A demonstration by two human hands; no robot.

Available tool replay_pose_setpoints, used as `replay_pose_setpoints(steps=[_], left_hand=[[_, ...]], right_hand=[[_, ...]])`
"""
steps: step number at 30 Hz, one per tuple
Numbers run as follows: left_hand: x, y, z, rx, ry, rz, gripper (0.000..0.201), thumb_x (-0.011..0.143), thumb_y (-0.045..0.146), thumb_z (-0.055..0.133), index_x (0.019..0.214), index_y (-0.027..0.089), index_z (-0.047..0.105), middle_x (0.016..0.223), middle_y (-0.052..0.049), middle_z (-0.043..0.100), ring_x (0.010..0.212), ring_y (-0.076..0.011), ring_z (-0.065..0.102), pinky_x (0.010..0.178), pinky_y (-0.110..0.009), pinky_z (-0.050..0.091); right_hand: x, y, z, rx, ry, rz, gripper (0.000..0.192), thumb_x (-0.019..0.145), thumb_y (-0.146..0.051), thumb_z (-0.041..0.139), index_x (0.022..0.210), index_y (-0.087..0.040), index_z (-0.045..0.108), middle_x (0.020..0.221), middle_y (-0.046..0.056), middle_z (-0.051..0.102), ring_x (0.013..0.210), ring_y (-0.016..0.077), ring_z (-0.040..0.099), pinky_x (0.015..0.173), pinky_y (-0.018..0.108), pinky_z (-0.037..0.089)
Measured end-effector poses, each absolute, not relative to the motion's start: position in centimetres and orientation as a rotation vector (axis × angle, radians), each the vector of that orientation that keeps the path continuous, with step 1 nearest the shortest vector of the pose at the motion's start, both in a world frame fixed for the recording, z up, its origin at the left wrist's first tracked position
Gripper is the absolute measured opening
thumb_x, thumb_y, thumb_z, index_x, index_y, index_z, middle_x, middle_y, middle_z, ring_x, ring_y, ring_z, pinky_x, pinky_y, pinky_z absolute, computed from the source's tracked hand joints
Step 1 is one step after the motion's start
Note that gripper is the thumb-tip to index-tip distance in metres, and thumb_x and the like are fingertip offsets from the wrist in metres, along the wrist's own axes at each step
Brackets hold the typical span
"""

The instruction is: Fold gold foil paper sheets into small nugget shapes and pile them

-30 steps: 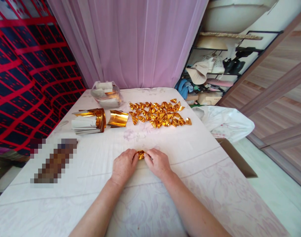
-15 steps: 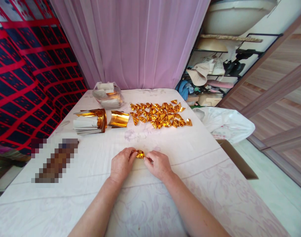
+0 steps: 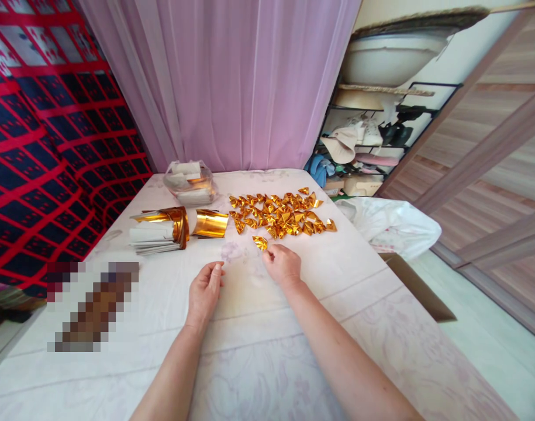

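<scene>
My right hand (image 3: pixel 283 263) pinches one end of a folded gold foil paper ingot (image 3: pixel 260 243), whose pointed end sticks out to the left. Just beyond it lies a spread of similar folded gold pieces (image 3: pixel 289 215) on the patterned tablecloth (image 3: pixel 249 362). My left hand (image 3: pixel 204 287) rests near the table's middle, thumb up and fingers loosely bent, with nothing visible in it. Ahead of that hand sits a small stack of flat gold foil sheets (image 3: pixel 211 224). Left of the sheets is a fanned pile of gold-and-white papers (image 3: pixel 159 231).
A clear plastic bag (image 3: pixel 190 182) of more papers stands at the back left. A blurred-out item (image 3: pixel 96 307) lies on the left side. Right of the table are a white plastic bag (image 3: pixel 394 225), a cardboard box (image 3: pixel 418 286) and a loaded shelf rack (image 3: pixel 372 126). A purple curtain (image 3: pixel 214 88) hangs behind.
My right hand has carried the gold ingot forward toward the spread of folded pieces. My left hand has let go of it and moved slightly left. The view has shifted a little.
</scene>
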State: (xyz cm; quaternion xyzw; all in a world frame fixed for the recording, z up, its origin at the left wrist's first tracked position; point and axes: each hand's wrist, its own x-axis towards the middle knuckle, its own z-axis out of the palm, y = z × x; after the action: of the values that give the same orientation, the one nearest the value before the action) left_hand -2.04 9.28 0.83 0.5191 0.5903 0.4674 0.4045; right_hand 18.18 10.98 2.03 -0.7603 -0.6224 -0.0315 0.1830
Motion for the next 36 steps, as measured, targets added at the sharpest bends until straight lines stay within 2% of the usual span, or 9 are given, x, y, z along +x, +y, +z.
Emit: replay_pose_setpoints(steps=[4,16,25,31,36], left_hand=[[-1.9,9.3,1.0,1.257,1.477,1.168,0.057,0.072,0.068,0.054,0.093,0.017,0.066,0.074,-0.003,0.063,0.054,-0.0140,0.055,0.037,-0.020,0.039],[-1.8,9.5,0.1,1.239,1.475,1.153,0.052,0.071,0.063,0.056,0.093,0.018,0.067,0.070,-0.002,0.062,0.051,-0.0131,0.053,0.038,-0.020,0.040],[-1.8,9.5,0.5,1.217,1.460,1.162,0.051,0.069,0.063,0.058,0.091,0.018,0.067,0.068,-0.001,0.060,0.048,-0.0118,0.051,0.038,-0.020,0.040],[-2.0,9.7,0.9,1.123,1.428,1.206,0.053,0.066,0.064,0.062,0.090,0.017,0.067,0.072,-0.001,0.059,0.054,-0.0124,0.053,0.037,-0.019,0.039],[-2.4,9.9,1.5,1.014,1.362,1.337,0.051,0.067,0.063,0.063,0.087,0.016,0.066,0.074,-0.001,0.057,0.055,-0.0104,0.052,0.037,-0.017,0.038]], right_hand=[[18.1,12.6,1.5,-2.182,-1.715,-0.113,0.023,0.087,-0.026,0.048,0.078,-0.021,0.069,0.084,0.004,0.072,0.073,0.0148,0.062,0.060,0.024,0.032],[17.8,14.4,0.9,-2.287,-1.678,-0.062,0.027,0.089,-0.031,0.047,0.087,-0.023,0.072,0.090,0.006,0.073,0.080,0.0165,0.065,0.066,0.024,0.040],[17.6,14.7,1.3,-2.324,-1.697,-0.025,0.030,0.092,-0.036,0.046,0.091,-0.024,0.073,0.090,0.006,0.074,0.081,0.0170,0.067,0.066,0.024,0.041],[17.2,13.4,1.3,-2.287,-1.794,-0.010,0.037,0.095,-0.039,0.042,0.085,-0.022,0.074,0.088,0.007,0.075,0.076,0.0175,0.068,0.064,0.025,0.042],[15.4,12.1,1.5,-2.079,-2.067,0.049,0.033,0.093,-0.036,0.046,0.080,-0.023,0.074,0.087,0.005,0.075,0.079,0.0150,0.068,0.067,0.022,0.042]])
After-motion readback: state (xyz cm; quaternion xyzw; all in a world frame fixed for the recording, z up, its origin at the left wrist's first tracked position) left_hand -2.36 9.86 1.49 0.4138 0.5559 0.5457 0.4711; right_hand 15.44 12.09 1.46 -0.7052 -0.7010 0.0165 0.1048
